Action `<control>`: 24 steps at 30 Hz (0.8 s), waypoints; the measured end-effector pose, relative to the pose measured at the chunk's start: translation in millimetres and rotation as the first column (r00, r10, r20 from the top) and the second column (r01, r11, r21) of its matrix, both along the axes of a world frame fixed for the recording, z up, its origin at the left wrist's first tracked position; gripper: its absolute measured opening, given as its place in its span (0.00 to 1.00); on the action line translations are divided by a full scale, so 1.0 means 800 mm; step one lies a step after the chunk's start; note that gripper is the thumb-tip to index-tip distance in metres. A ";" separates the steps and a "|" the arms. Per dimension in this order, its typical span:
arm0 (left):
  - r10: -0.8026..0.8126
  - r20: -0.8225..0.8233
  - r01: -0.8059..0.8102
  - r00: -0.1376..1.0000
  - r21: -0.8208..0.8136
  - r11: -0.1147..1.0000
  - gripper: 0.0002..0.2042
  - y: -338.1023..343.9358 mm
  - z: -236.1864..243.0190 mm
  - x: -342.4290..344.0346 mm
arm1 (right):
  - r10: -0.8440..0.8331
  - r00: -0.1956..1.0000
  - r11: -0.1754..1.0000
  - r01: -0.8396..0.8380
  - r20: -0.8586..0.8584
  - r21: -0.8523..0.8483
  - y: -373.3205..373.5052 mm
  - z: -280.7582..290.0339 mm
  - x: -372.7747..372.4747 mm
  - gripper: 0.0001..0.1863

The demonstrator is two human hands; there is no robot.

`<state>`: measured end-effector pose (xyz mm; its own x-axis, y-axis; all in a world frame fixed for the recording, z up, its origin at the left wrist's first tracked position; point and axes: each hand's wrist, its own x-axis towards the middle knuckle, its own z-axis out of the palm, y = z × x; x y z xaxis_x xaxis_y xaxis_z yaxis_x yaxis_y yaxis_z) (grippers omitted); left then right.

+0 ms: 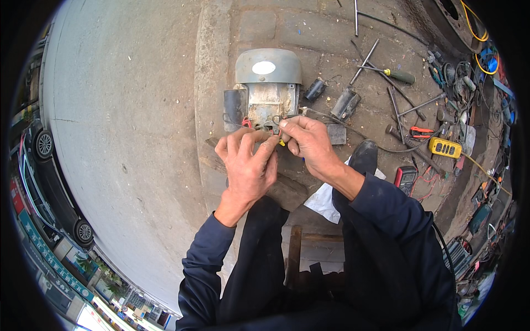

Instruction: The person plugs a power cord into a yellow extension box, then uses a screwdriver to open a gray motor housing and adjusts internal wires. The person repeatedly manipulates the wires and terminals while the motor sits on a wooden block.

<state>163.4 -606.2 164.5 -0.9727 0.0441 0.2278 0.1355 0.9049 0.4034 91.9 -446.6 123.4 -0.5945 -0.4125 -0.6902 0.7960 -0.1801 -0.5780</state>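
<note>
A grey electric motor (pixel 269 88) stands on the paving in front of me, a white oval label on its rounded cover. Thin wires come out at its near end, among them a red wire (pixel 247 122). My left hand (pixel 247 160) is closed, thumb and fingertips pinched on a wire at that end. Opposite it, my right hand (pixel 312 142) pinches a thin wire between thumb and forefinger. A small yellow piece (pixel 281 143) shows between the hands; its kind is unclear. Fingertips partly hide the wire ends. Beside the motor sits a black cylinder (pixel 236 105).
Right of the motor lie black cylinders (pixel 315 90), a screwdriver (pixel 400 75), T-handled wrenches (pixel 364 60), red pliers (pixel 422 132), a yellow power strip (pixel 445 147) and a red multimeter (pixel 406 179). White paper (pixel 324 203) lies by my shoe (pixel 364 157). A dark car (pixel 55 176) is parked far left.
</note>
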 end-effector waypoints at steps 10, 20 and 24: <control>0.331 -0.078 -0.279 0.941 0.375 0.884 0.10 -0.063 0.017 -0.023 | 0.022 1.000 0.998 -0.021 -0.016 0.052 -0.002 0.001 -0.003 0.11; 0.203 0.083 -0.220 0.976 0.346 0.912 0.11 -0.064 0.009 -0.029 | 0.019 1.000 0.999 -0.018 -0.012 0.042 -0.002 -0.002 -0.004 0.11; 0.053 0.172 -0.077 0.984 0.132 0.988 0.13 -0.052 0.008 -0.029 | 0.011 1.000 0.999 -0.010 -0.018 0.052 -0.003 -0.002 -0.004 0.11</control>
<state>140.0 -648.1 171.2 -0.9973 -0.0408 0.0614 -0.0015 0.8437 0.5368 88.7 -449.4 121.7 -0.6027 -0.3830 -0.7001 0.7871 -0.1413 -0.6004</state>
